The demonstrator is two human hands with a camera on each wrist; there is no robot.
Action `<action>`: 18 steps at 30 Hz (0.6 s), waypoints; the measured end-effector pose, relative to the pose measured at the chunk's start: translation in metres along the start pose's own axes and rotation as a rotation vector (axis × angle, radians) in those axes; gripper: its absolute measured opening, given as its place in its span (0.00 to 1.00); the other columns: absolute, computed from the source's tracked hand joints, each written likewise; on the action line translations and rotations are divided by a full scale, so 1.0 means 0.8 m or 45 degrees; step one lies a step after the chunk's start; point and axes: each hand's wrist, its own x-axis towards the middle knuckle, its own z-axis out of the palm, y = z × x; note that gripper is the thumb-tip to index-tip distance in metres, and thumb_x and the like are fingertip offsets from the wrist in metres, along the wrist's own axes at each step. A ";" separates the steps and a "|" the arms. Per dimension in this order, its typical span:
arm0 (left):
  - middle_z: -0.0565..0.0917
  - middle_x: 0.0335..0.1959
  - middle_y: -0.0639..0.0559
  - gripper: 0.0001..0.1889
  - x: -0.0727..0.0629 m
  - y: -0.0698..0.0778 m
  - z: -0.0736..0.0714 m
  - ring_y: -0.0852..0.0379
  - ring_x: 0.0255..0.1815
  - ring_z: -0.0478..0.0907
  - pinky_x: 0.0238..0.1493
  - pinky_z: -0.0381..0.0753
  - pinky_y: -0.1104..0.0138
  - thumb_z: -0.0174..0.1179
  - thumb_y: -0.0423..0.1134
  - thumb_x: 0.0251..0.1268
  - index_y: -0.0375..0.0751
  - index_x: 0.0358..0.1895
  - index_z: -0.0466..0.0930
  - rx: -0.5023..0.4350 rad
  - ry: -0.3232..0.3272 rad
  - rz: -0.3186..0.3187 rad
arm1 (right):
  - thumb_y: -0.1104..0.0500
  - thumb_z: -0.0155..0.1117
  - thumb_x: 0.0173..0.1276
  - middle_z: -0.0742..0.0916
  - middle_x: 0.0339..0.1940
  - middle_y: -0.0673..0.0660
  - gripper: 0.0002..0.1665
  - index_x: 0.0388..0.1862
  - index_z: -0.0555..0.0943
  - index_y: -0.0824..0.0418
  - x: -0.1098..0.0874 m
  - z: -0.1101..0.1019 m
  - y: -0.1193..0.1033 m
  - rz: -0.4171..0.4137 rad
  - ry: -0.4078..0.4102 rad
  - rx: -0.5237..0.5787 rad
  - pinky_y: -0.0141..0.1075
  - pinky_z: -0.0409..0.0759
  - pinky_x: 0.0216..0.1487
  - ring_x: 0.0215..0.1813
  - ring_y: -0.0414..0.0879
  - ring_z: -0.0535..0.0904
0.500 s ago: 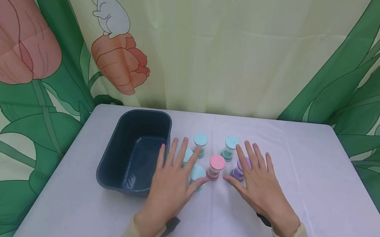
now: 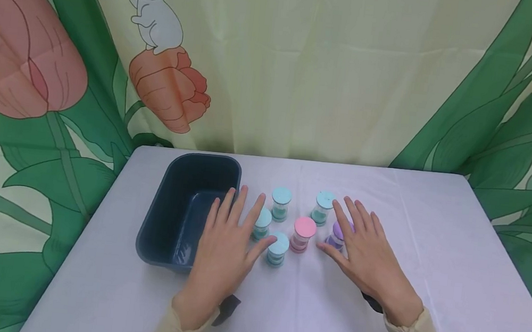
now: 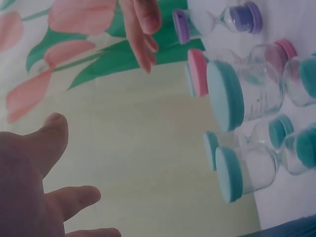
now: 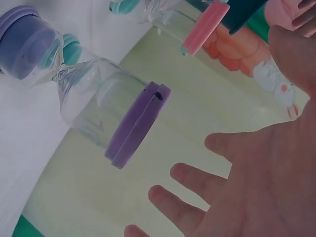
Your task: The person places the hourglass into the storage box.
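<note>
My left hand (image 2: 224,253) hovers palm down with fingers spread, over the right wall of a dark blue bin and beside the nearest teal hourglasses. One teal hourglass (image 2: 278,248) stands just right of its thumb; another teal hourglass (image 2: 262,223) is beside its fingers. My right hand (image 2: 367,253), fingers also spread, is above a purple hourglass (image 2: 335,239) and partly hides it in the head view. In the right wrist view a gap shows between those fingers and the purple lid (image 4: 140,126). Between the hands stands a pink hourglass (image 2: 303,234). Both hands hold nothing.
The deep blue bin (image 2: 148,224) stands on the left of the white-covered table (image 2: 433,230). Farther back are two more upright teal hourglasses, one left (image 2: 280,204) and one right (image 2: 322,208). A printed curtain (image 2: 302,84) hangs behind the table.
My left hand has shifted left, uncovering the near teal hourglasses and overlapping more of the bin. The right hand has barely moved. The hourglasses stay in place.
</note>
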 end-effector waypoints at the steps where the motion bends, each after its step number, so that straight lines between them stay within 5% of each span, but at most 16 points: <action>1: 0.55 0.80 0.43 0.41 0.000 -0.002 -0.001 0.40 0.81 0.49 0.78 0.48 0.44 0.52 0.66 0.67 0.55 0.79 0.54 -0.003 0.011 -0.002 | 0.35 0.58 0.68 0.58 0.79 0.67 0.54 0.81 0.49 0.60 0.001 0.000 0.001 -0.006 0.004 0.000 0.64 0.52 0.75 0.79 0.66 0.52; 18: 0.62 0.77 0.40 0.38 -0.007 -0.043 -0.027 0.40 0.76 0.58 0.75 0.58 0.44 0.56 0.61 0.69 0.52 0.78 0.59 -0.026 0.108 -0.084 | 0.39 0.68 0.63 0.66 0.74 0.68 0.54 0.79 0.57 0.60 0.006 0.000 0.012 -0.104 0.112 0.032 0.60 0.63 0.71 0.72 0.67 0.63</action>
